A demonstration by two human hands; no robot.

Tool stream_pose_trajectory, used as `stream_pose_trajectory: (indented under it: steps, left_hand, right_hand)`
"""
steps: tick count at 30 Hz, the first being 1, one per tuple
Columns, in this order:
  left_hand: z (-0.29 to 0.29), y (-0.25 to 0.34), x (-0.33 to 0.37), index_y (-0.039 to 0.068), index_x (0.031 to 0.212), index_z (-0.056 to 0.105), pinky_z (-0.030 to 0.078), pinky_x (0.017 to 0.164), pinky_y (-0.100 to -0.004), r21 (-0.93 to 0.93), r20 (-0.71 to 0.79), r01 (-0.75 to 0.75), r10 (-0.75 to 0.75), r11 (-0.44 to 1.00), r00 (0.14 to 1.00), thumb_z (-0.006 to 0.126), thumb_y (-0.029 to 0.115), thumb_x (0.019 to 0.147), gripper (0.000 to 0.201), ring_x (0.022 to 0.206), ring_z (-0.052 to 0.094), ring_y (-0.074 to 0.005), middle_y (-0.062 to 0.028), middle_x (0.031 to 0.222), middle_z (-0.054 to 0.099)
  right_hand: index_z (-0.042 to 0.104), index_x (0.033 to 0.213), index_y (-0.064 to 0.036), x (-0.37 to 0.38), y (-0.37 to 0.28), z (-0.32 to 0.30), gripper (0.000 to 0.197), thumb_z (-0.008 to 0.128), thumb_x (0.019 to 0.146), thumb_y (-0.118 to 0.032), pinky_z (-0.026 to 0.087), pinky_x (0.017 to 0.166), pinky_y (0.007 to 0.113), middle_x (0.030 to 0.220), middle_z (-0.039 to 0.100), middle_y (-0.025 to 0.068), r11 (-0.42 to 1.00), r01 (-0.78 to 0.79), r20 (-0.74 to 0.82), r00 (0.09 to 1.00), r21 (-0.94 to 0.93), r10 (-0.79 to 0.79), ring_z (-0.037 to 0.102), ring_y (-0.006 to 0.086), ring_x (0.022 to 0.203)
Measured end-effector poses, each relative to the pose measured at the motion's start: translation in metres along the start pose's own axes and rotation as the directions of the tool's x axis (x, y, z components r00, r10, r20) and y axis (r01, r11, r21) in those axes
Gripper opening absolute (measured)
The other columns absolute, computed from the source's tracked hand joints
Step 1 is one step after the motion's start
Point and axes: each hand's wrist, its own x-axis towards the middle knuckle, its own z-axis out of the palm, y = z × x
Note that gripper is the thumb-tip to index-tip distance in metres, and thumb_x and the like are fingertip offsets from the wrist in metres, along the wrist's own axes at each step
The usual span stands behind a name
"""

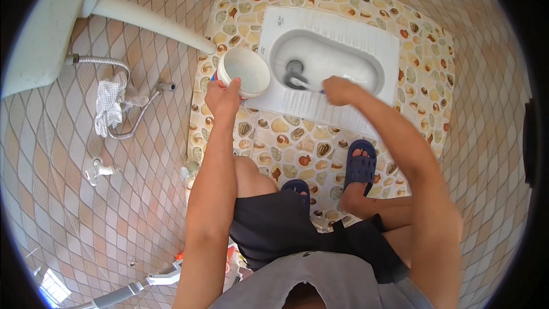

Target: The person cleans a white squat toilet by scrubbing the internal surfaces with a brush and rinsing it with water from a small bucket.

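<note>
Head camera: it is looking steeply down from your head.
Grey shirt (349,277): it is sitting close, at the lower edge.
Squat toilet (331,30): it is lying ahead of you, farther off.
Tiled walls (143,194): they are bending around the rim.

I'm standing in a small toilet room: a white squat toilet (343,28) is set into the floor (297,143) at the far side, with shells and pebbles patterned all around it. Wavy, diamond-patterned tiles (63,154) line the walls. On the left are a pale cistern (40,28) with its thick downpipe (154,20), a braided hose (140,120) and a tap (100,169).
</note>
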Motion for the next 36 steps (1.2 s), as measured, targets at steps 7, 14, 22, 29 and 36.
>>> stream_pose_trajectory:
  steps: [7, 14, 22, 29, 36]
  left_hand:
    - [0.0, 0.002, -0.006, 0.0, 0.088, 0.054, 0.055, 0.058, -0.0327, 0.011, -0.013, -0.003, 0.003, 1.0, 1.0, 0.077, 0.024, 0.077, 0.036, 0.062, 0.065, -0.0205, -0.0147, 0.08, 0.067]
    - [-0.01, -0.024, 0.003, 0.002, 0.086, 0.054, 0.053, 0.064, -0.0342, -0.035, 0.007, 0.026, -0.026, 0.999, 1.0, 0.078, 0.03, 0.076, 0.038, 0.066, 0.064, -0.0215, -0.013, 0.078, 0.065]
    - [0.012, -0.007, 0.002, 0.001, 0.088, 0.054, 0.053, 0.05, -0.0288, 0.014, -0.045, -0.022, 0.023, 1.0, 0.999, 0.079, 0.026, 0.077, 0.037, 0.053, 0.063, -0.0141, -0.0093, 0.07, 0.065]
    - [0.02, -0.006, 0.009, 0.003, 0.092, 0.057, 0.051, 0.074, -0.0415, 0.305, 0.061, -0.144, 0.131, 0.942, 0.989, 0.079, 0.033, 0.073, 0.041, 0.078, 0.065, -0.0312, -0.013, 0.081, 0.065]
    - [0.033, 0.004, -0.003, 0.003, 0.087, 0.057, 0.05, 0.06, -0.0329, 0.331, 0.141, -0.323, 0.292, 0.886, 0.946, 0.08, 0.027, 0.072, 0.036, 0.061, 0.061, -0.0173, -0.0053, 0.071, 0.062]
  right_hand:
    - [0.071, 0.094, -0.0018, -0.015, 0.078, -0.008, 0.02, 0.057, 0.084, -0.012, 0.054, 0.074, 0.046, 0.095, 0.069, 0.0219, 0.969, -0.205, -0.216, 0.961, -0.137, 0.173, 0.068, 0.0354, 0.087]
    - [0.071, 0.097, -0.0037, 0.025, 0.048, 0.019, 0.025, 0.049, 0.088, -0.013, 0.056, 0.076, 0.046, 0.097, 0.07, 0.0179, 0.982, -0.163, -0.236, 0.962, -0.093, 0.137, 0.069, 0.034, 0.089]
    - [0.071, 0.095, 0.0005, 0.015, 0.052, -0.009, 0.024, 0.056, 0.08, -0.01, 0.055, 0.079, 0.046, 0.095, 0.069, 0.0242, 0.977, -0.197, -0.129, 0.974, -0.079, 0.185, 0.068, 0.0365, 0.093]
    - [0.071, 0.092, 0.0041, -0.013, 0.075, -0.012, 0.029, 0.055, 0.08, -0.017, 0.053, 0.08, 0.046, 0.099, 0.067, 0.0269, 0.999, -0.028, 0.07, 0.997, -0.03, 0.03, 0.066, 0.0412, 0.092]
    - [0.069, 0.096, 0.0003, -0.021, 0.097, 0.014, 0.031, 0.055, 0.081, -0.022, 0.05, 0.078, 0.047, 0.093, 0.067, 0.0263, 0.994, 0.096, 0.046, 0.994, 0.054, -0.098, 0.064, 0.0402, 0.088]
